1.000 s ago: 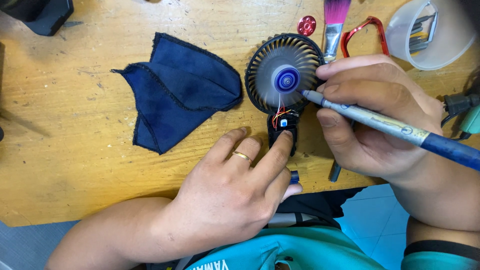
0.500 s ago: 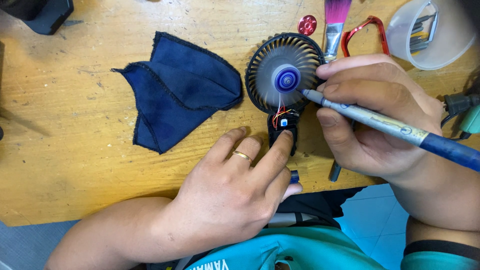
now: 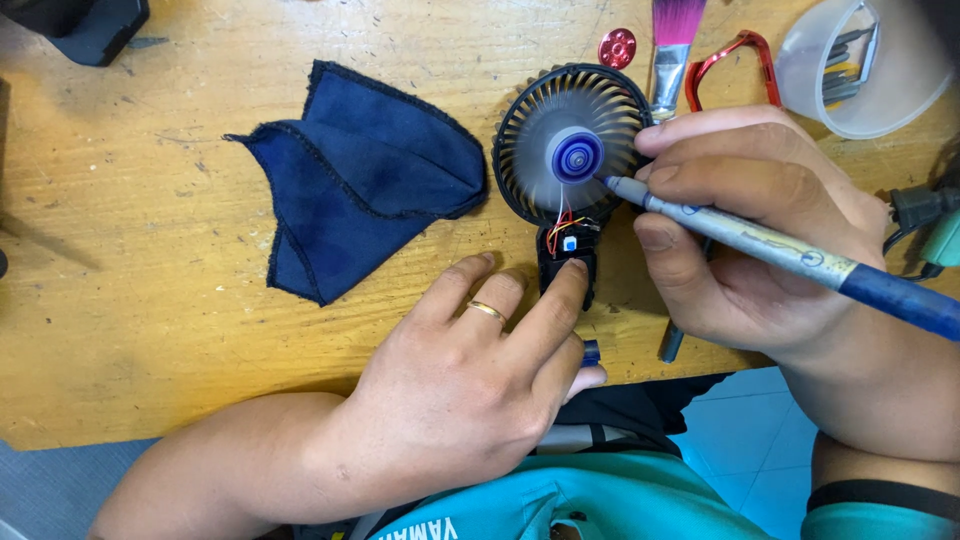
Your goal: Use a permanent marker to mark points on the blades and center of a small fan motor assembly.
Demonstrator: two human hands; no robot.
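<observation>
A small black handheld fan [image 3: 568,150] lies on the wooden table [image 3: 150,320], its round grille up and a blue hub in the middle. Thin red and white wires run from the hub down to the open handle. My left hand [image 3: 470,385], with a ring on one finger, presses its index fingertip on the fan's handle. My right hand [image 3: 745,230] grips a grey and blue soldering iron [image 3: 790,262] like a pen. Its tip rests at the right side of the blue hub.
A folded dark blue cloth [image 3: 360,180] lies left of the fan. Behind the fan are a pink-bristled brush [image 3: 672,45], a red round cap [image 3: 617,47], a red clip [image 3: 738,60] and a translucent cup [image 3: 860,65] with tools. A black box [image 3: 85,25] sits far left.
</observation>
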